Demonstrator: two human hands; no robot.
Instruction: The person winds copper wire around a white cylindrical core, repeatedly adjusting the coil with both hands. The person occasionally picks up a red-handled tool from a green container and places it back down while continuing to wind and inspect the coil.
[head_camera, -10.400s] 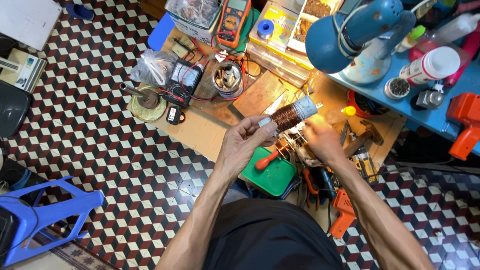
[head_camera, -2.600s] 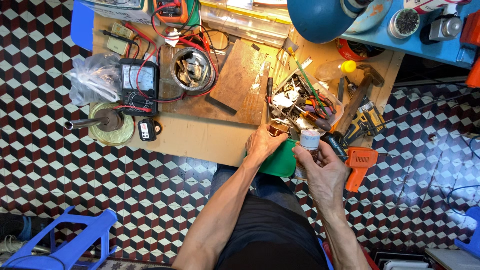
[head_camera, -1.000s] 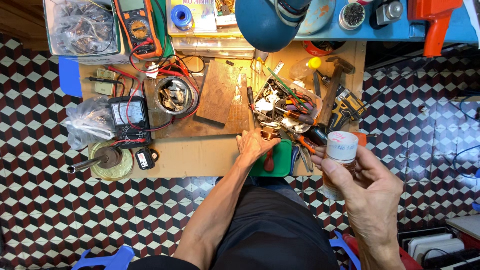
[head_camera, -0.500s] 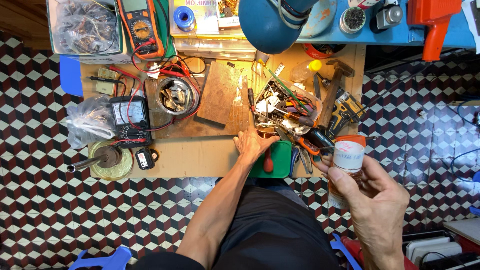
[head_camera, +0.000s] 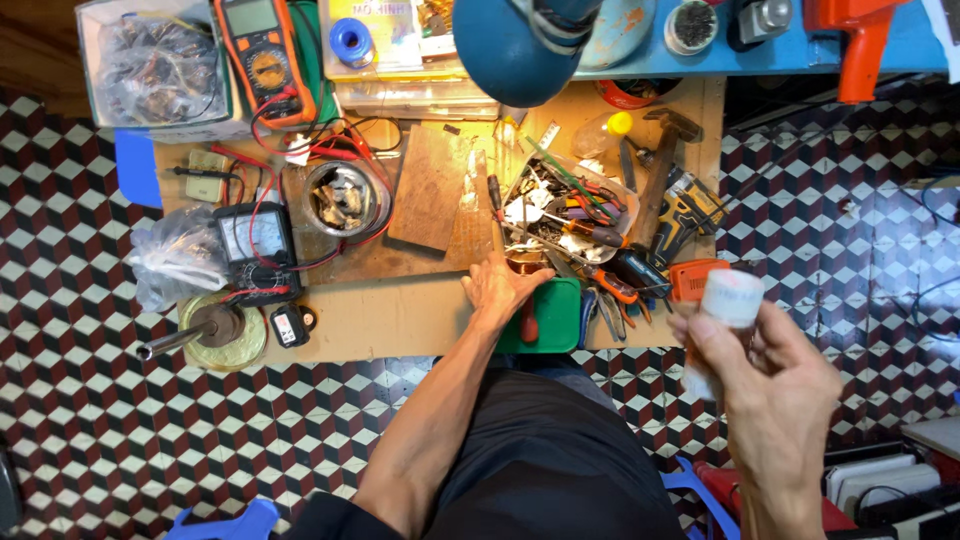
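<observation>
The right hand (head_camera: 780, 385) is raised off the bench at about 4 o'clock from the tool tray (head_camera: 570, 205), fingers wrapped around a small white jar (head_camera: 728, 305) with a pale, slightly blurred cap; its lower half is hidden behind the fingers. The left hand (head_camera: 505, 285) rests on the bench (head_camera: 400, 315) at the tray's 7 o'clock, fingers spread flat beside a green box (head_camera: 555, 315). What lies under its fingertips is hard to make out among the tools.

left hand (head_camera: 503, 288) stretched forward, fingers spread flat; right hand (head_camera: 778, 385) raised, grip closed.
</observation>
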